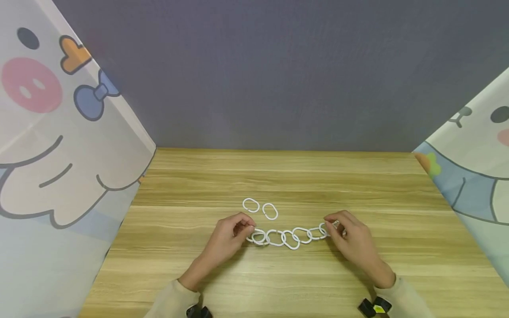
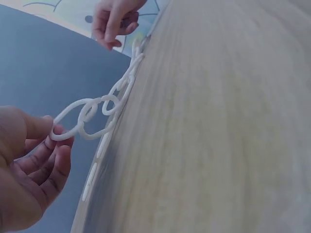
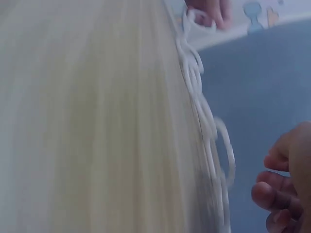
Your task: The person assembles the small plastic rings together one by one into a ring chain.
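A chain of white oval plastic links (image 1: 283, 238) stretches across the wooden table between the two hands. My left hand (image 1: 226, 238) pinches its left end link between thumb and fingers; the left wrist view shows that end link (image 2: 58, 119) raised off the table. At the chain's other end hovers my right hand (image 1: 355, 240), bent fingers around the end link in the head view. From the right wrist, a gap shows between thumb and fingers (image 3: 265, 194), apart from the chain (image 3: 194, 90). Part of the right end link is hidden behind the fingers.
Two loose white links, a left one (image 1: 250, 198) and a right one (image 1: 272, 219), lie beyond the chain's left half. A grey panel (image 1: 278, 75) stands behind the wooden table (image 1: 302, 282). Cartoon-printed cloths (image 1: 79, 154) flank both sides.
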`<control>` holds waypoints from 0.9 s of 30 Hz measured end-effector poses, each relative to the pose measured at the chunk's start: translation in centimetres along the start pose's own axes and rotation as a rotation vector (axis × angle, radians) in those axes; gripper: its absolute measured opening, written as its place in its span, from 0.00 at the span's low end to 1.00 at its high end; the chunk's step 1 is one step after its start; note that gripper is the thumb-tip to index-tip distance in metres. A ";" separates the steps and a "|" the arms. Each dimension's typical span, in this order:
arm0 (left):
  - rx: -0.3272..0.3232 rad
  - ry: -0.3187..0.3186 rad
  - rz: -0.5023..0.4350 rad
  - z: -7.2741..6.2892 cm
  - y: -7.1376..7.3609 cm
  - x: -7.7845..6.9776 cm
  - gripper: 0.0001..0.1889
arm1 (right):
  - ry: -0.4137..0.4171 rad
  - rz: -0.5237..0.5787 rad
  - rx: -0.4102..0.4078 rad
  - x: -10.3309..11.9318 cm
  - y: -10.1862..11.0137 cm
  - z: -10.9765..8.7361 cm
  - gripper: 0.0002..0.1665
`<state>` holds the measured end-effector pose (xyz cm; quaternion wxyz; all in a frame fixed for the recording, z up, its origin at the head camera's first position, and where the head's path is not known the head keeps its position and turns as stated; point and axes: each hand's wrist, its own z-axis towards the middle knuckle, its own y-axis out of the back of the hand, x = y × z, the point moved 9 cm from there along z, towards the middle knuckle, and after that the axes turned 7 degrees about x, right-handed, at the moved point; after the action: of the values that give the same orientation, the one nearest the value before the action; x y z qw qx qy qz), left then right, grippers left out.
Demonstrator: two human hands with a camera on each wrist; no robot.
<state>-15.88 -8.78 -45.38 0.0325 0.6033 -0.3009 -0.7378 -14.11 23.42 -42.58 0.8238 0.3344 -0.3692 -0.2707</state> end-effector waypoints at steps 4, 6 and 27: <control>-0.023 0.000 -0.004 0.1 0.1 -0.1 0.04 | 0.125 0.040 0.028 2.7 -1.7 0.8 0.13; -0.042 0.010 -0.024 0.2 0.2 0.1 0.04 | 0.155 0.076 0.043 3.7 -2.6 1.0 0.10; 0.024 0.217 -0.369 0.2 -2.5 1.9 0.04 | 0.182 0.435 0.124 9.6 -9.2 1.8 0.22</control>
<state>-15.77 -7.48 -48.26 -0.0779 0.7244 -0.1889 -0.6584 -11.84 10.33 -44.49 0.8706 0.3198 -0.3725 -0.0326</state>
